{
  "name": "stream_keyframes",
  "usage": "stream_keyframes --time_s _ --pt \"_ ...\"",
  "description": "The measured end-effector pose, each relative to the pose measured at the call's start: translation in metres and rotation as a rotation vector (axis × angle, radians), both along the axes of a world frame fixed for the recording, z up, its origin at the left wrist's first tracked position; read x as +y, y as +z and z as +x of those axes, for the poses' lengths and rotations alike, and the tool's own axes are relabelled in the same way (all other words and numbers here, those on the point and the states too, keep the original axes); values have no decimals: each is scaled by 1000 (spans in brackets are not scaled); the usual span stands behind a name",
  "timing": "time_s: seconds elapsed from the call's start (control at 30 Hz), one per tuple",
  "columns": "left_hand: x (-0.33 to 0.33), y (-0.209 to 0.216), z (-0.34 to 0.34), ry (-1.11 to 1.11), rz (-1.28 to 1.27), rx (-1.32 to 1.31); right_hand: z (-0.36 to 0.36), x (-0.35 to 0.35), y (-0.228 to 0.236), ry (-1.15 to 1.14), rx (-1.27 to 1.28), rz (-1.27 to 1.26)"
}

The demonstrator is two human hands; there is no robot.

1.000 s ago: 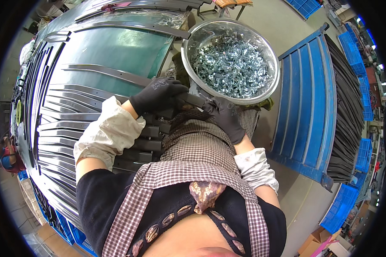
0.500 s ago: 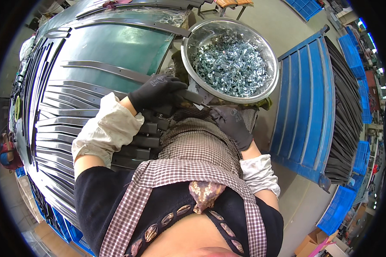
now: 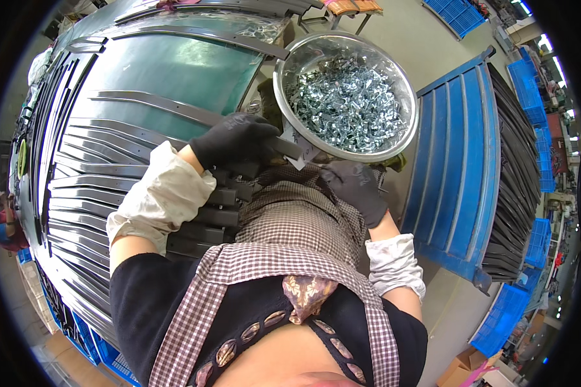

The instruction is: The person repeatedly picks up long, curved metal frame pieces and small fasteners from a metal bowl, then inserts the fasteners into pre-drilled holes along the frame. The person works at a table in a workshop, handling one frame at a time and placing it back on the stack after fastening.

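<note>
My left hand (image 3: 235,138), in a black work glove, is closed around a long dark metal strip (image 3: 155,102) near its right end. The strip runs from the table across to my lap. A small shiny metal clip (image 3: 297,163) sits at the strip's right end, beyond my left fingers. My right hand (image 3: 356,186), also in a black glove, is just right of that end, apart from the clip. Its fingers are curled over my checked apron (image 3: 297,213); whatever they hold, if anything, is hidden. Beyond both hands stands a large metal bowl (image 3: 412,132) with many small shiny metal clips (image 3: 348,103).
Many dark strips (image 3: 103,169) lie side by side on the green-topped table (image 3: 168,64) at left. A blue metal rack (image 3: 455,161) holding dark strips (image 3: 513,174) stands at right. Blue crates (image 3: 455,16) are on the floor farther off.
My right hand has drawn back a little to the right from the strip's end, where the clip now shows more fully. My left hand keeps its hold on the strip.
</note>
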State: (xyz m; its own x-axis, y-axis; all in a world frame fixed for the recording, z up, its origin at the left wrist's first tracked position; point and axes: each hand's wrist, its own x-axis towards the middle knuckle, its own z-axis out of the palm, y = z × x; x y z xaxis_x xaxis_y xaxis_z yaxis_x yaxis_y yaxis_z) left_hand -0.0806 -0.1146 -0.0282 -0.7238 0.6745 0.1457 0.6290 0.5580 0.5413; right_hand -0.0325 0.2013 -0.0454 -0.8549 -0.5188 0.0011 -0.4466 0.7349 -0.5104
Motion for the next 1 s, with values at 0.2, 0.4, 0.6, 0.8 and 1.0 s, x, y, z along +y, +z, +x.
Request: stream_keyframes --time_s 0.2,0.4,0.6,0.8,1.0 --pt "-38 -11 -34 243 115 246 -24 30 4 -238 54 -72" --pt "-101 3 -30 323 -61 -76 -65 9 -8 -250 94 40" --pt "-77 70 -8 387 -370 -457 -96 1 -35 -123 68 200" --pt "-82 27 -74 412 -264 -149 -99 4 -34 -185 56 177" --pt "-52 -6 -149 496 -264 567 -102 20 -10 -283 11 -231"
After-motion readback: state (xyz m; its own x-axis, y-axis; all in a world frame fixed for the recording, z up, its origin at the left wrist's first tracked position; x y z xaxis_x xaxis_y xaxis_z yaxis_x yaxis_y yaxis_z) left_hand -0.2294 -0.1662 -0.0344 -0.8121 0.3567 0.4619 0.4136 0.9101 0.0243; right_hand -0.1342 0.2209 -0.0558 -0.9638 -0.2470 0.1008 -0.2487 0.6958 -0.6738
